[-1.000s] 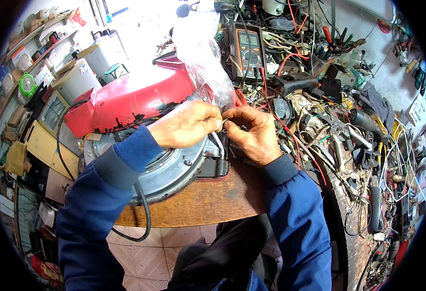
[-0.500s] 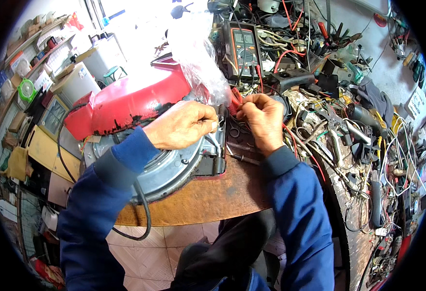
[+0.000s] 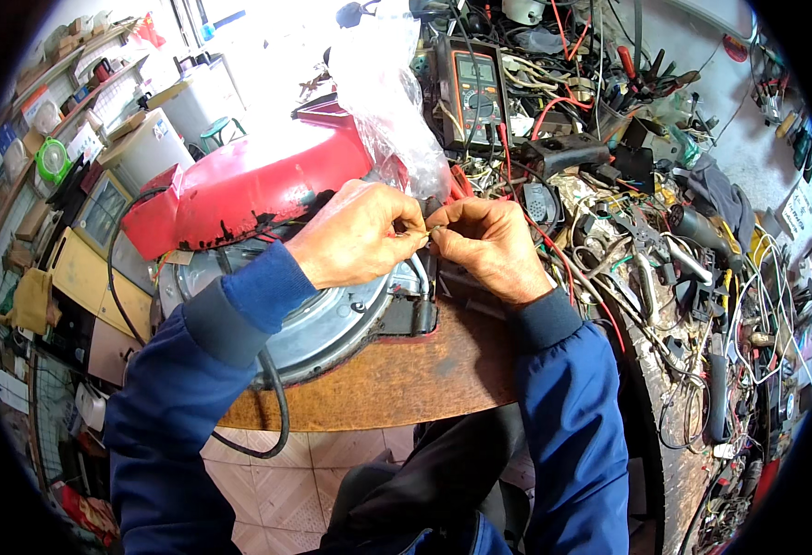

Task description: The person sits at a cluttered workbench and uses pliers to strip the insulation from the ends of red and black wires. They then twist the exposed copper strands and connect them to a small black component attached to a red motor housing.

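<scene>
My left hand (image 3: 355,236) and my right hand (image 3: 494,245) meet fingertip to fingertip over the bench. Both are closed in a pinch, thumb against forefinger. Between them is something tiny and thin; its kind is too small to make out. Below and left of my hands lies a round grey metal machine body (image 3: 332,326) with a black cable. Against its far side leans a red housing (image 3: 249,199), its lower edge blotched with black. Just beyond my fingers hangs a clear plastic bag (image 3: 383,102).
A multimeter (image 3: 477,91) with red and black leads stands behind my right hand. Cables, tools and loose parts heap along the right of the wooden bench (image 3: 406,379). A black cable (image 3: 283,412) loops over its front edge. Crowded shelves (image 3: 82,69) stand at the left.
My hands have come together: the left moved right and the right moved slightly left and nearer. Their fingertips, apart before, now meet. The view has shifted slightly.
</scene>
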Demonstrator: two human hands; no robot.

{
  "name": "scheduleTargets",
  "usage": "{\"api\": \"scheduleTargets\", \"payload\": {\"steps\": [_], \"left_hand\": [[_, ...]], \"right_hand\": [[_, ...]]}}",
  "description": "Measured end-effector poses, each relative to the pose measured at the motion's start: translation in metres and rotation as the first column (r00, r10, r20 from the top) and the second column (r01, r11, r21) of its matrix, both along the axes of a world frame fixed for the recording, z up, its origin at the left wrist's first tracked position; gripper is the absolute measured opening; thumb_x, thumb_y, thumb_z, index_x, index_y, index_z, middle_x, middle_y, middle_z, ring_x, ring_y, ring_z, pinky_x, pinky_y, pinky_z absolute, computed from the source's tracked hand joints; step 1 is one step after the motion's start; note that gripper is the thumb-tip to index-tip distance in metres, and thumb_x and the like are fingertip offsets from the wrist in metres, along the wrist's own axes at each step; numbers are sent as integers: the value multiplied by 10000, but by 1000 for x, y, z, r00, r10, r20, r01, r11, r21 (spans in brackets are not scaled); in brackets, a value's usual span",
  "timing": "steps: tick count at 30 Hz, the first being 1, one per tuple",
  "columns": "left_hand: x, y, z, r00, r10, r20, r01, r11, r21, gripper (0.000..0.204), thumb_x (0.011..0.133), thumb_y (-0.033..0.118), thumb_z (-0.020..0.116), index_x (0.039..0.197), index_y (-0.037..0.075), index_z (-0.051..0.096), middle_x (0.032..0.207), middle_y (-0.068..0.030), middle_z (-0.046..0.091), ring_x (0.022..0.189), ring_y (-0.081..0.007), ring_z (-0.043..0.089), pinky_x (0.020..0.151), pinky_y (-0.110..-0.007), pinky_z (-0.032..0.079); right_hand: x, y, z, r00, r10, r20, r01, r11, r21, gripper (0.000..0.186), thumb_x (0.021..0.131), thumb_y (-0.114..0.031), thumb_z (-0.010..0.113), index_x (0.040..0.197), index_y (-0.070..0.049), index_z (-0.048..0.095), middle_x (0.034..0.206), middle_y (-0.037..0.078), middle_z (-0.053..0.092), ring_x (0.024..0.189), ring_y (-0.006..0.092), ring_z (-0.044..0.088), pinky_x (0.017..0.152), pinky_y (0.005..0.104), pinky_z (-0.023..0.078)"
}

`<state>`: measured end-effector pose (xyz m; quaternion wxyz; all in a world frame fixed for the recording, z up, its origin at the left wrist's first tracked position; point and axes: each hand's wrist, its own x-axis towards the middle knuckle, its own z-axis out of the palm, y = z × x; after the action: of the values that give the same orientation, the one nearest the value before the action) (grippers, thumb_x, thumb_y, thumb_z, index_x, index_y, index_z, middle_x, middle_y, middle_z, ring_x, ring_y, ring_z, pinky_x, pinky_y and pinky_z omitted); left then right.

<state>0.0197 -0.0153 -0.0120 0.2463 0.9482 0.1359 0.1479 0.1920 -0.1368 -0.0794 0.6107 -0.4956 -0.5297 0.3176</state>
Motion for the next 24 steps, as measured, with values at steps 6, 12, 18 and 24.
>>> {"api": "scheduleTargets", "payload": {"steps": [6, 12, 18, 24], "left_hand": [[-1, 0, 0, 1000, -3, 0, 3, 1000, 8, 129, 877, 117, 743, 912, -7, 753, 796, -161, 729, 735, -234, 727, 697, -358, 559], [-1, 0, -2, 1000, 5, 29, -5, 1000, 10, 110, 858, 98, 760, 906, -1, 759, 788, -154, 725, 726, -235, 723, 683, -356, 556], [-1, -1, -2, 999, 1, 44, -2, 1000, 20, 114, 840, 99, 781, 893, 0, 763, 789, -146, 722, 714, -233, 710, 666, -353, 546], [-1, 0, -2, 999, 0, 46, 0, 1000, 4, 113, 843, 102, 780, 894, 2, 771, 791, -135, 726, 718, -230, 702, 675, -356, 545]], "right_hand": [[-1, 3, -4, 999, -41, -27, 41, 999, -17, 136, 904, -7, 681, 995, 60, 756, 864, 40, 751, 764, 71, 662, 692, 256, 550], [-1, 3, -4, 959, 17, -283, -8, 999, 31, 90, 908, -20, 708, 954, 51, 741, 824, 51, 722, 707, 105, 667, 650, 265, 550], [0, 1, -3, 968, 29, -251, -40, 999, -37, 68, 916, -30, 724, 926, 38, 729, 822, 46, 713, 690, 108, 660, 635, 265, 548], [0, 2, -7, 929, 81, -361, -94, 995, -18, 64, 911, -19, 723, 947, 33, 732, 819, 52, 718, 695, 118, 676, 638, 268, 560]]}}
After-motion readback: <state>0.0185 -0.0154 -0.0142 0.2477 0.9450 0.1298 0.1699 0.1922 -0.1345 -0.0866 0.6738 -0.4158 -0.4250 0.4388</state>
